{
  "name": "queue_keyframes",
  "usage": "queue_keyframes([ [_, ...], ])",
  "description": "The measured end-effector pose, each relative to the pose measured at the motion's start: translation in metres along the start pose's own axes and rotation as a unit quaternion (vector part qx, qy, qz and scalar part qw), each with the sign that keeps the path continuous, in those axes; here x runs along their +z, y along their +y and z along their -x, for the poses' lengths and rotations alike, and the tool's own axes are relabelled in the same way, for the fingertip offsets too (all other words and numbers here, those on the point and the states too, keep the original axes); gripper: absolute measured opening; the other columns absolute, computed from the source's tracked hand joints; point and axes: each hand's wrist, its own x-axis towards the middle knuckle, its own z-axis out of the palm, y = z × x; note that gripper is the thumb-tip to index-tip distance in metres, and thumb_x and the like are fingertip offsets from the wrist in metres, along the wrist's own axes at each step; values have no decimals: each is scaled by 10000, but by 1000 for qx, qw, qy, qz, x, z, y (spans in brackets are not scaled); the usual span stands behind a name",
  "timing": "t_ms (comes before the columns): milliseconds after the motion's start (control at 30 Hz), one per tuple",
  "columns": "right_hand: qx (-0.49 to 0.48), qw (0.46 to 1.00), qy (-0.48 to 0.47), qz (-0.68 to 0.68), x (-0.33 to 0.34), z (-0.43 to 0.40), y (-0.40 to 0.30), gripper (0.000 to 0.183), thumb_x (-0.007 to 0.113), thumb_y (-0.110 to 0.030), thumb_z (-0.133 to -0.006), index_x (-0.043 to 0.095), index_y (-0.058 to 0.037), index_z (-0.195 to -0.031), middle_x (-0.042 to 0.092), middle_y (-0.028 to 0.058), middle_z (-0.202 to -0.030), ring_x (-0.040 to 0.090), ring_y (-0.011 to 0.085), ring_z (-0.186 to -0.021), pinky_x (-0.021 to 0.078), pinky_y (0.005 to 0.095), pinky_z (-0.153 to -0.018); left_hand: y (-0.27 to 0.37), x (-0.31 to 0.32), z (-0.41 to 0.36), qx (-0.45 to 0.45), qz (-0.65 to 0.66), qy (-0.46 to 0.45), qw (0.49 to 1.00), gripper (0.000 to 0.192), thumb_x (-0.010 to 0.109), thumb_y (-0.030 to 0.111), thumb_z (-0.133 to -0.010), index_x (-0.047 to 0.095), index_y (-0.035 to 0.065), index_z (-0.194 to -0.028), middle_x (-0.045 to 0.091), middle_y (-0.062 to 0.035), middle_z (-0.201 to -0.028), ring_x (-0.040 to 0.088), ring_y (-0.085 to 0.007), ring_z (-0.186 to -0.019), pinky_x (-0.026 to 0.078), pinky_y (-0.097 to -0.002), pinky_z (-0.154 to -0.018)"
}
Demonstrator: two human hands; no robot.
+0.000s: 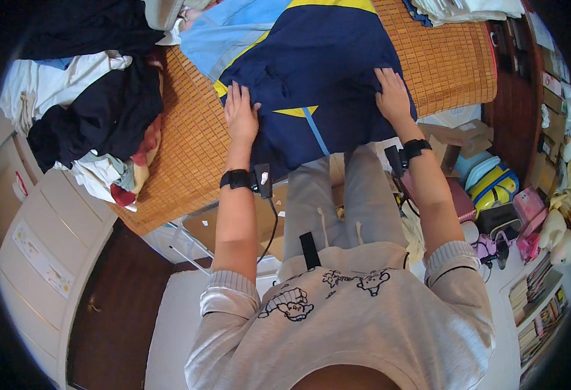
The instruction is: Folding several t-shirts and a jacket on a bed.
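A navy garment (324,63) with yellow trim and a light blue stripe lies spread in front of me, its near end hanging over the bed's edge. My left hand (241,114) rests flat on its left side, fingers pointing away from me. On the right side, my right hand (392,95) lies palm down with the fingers extended. Neither hand grips the cloth. A light blue section of fabric (237,34) with a grey band adjoins the navy part at the upper left; the garment's far end runs out of view.
A woven bamboo mat (193,131) lies under the garment. Piled clothes (100,107) in black, white and red cover the left side. Folded white cloths (470,9) sit at the far right. Cardboard boxes (453,139), bags and a yellow-and-blue case (495,187) stand on the floor to the right.
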Motion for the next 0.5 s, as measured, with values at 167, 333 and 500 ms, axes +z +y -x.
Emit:
queue_keyframes([
  [167,8,1000,16,17,2,0,-5,613,601,-283,-702,366,-39,-1213,390,147,-1225,305,284,-1198,232,403,-1000,9,-26,6,-17,18,-9,1000,556,546,179,-745,319,26,-1229,341,-124,-1278,310,-287,-1177,235,-426,-963],
  [333,-75,996,0,-48,-20,-3,-51,547,601,-306,-714,436,-25,-1155,453,154,-1153,379,297,-1129,251,414,-986,54,-53,-8,13,-54,107,993,476,546,187,-646,458,38,-1089,492,-129,-1034,425,-287,-1005,252,-440,-913],
  [500,-151,987,-13,-51,-5,-18,-67,409,515,-357,-781,529,-48,-1047,520,109,-1057,465,276,-1014,257,414,-978,95,-47,-32,65,69,156,983,530,577,287,-700,425,43,-1145,437,-145,-1095,400,-326,-1020,283,-451,-899],
])
